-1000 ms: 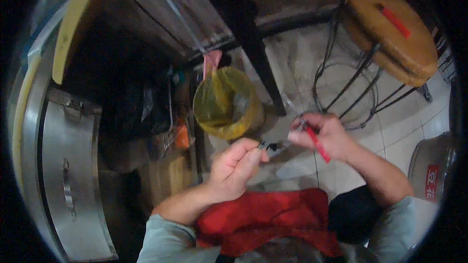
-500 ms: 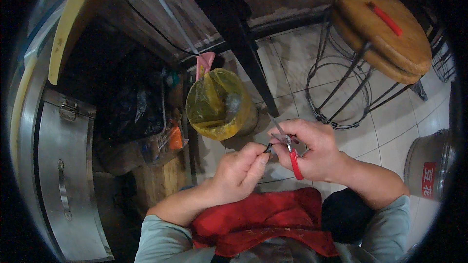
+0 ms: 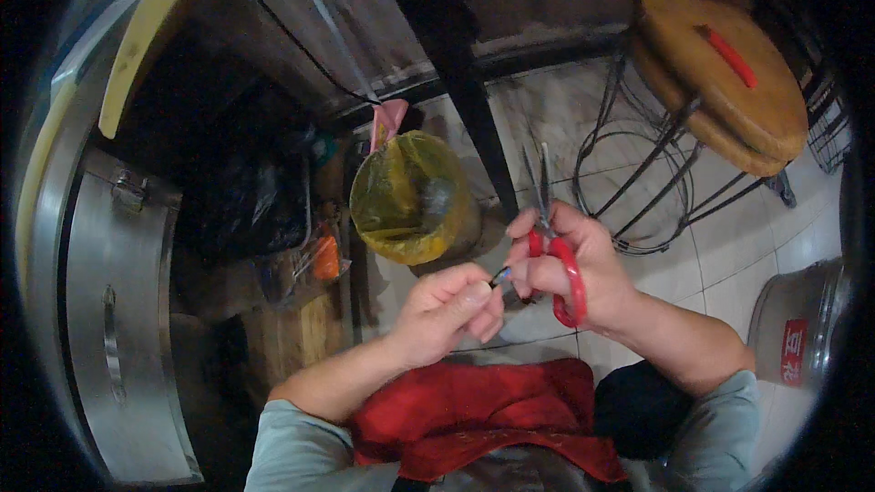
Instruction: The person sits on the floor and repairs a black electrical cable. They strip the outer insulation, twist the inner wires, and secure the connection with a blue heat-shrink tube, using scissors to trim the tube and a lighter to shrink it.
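Observation:
Red-handled scissors [image 3: 570, 296] are in my right hand [image 3: 597, 278], their metal blades pointing up and away from me, slightly apart. Just to the left, the closed fingers of my left hand [image 3: 447, 310] pinch a small dark item [image 3: 499, 278], thin and with a bluish part; I cannot make out what it is. My right fingertips meet this item, below the scissors' pivot. Both hands are over the tiled floor, above the red cloth at my lap [image 3: 465, 401].
A yellow-lined bin [image 3: 406, 210] with a pink object [image 3: 390, 114] behind it stands beyond my hands. A wooden-seated stool [image 3: 693, 82] carrying a red item [image 3: 729, 55] is back right. A steel cabinet [image 3: 123, 328] is left, a steel container [image 3: 784, 328] right, an orange item [image 3: 325, 257] low left.
The scissors have turned from pointing up-left to nearly straight up, their red loops now facing me. My left hand still pinches the dark item, its lower fingers slightly looser.

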The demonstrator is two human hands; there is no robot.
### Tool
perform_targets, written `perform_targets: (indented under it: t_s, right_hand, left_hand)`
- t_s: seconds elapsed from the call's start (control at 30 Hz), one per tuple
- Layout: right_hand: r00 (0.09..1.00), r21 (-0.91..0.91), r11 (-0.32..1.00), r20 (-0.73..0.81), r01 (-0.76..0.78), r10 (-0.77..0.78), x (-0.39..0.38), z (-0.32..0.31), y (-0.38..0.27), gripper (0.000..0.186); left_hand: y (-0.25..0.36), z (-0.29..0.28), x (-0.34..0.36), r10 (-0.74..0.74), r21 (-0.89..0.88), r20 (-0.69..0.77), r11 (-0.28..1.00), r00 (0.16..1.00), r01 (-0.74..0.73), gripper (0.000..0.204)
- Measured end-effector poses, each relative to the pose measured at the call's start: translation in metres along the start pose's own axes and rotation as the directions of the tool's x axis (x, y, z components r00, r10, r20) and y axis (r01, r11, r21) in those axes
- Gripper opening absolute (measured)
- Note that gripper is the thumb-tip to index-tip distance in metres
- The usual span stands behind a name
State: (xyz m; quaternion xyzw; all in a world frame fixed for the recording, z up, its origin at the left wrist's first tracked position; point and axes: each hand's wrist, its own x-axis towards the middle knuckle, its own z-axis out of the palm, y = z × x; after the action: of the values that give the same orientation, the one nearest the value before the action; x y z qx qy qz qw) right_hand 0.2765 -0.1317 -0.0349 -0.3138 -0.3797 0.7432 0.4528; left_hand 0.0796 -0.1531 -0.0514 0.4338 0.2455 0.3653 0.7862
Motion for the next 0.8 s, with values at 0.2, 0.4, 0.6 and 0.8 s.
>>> perform_targets:
  t_s: [0.2, 0.4, 0.6, 0.8]
  right_hand:
    - [0.977, -0.534, 0.818, 0.11, 0.213, -0.182, 0.051, 0.01, 0.06, 0.028]
    - [0.99, -0.214, 0.967, 0.03, 0.139, -0.136, 0.068, 0.014, 0.017, 0.026]
    - [0.965, -0.41, 0.88, 0.201, 0.24, -0.17, 0.039, 0.011, -0.007, 0.029]
    - [0.999, -0.124, 0.992, -0.049, -0.018, 0.012, 0.025, 0.01, -0.019, 0.029]
  left_hand:
    - [0.03, 0.005, -0.01, -0.034, 0.041, 0.019, 0.999, 0.999, 0.033, 0.031]
    - [0.039, -0.016, -0.015, -0.125, 0.084, -0.17, 0.987, 0.978, 0.14, 0.03]
    - [0.044, -0.015, -0.003, -0.119, 0.252, -0.219, 0.952, 0.968, 0.174, 0.025]
    - [0.039, -0.02, -0.002, 0.201, 0.65, -0.285, 0.759, 0.937, 0.035, 0.019]
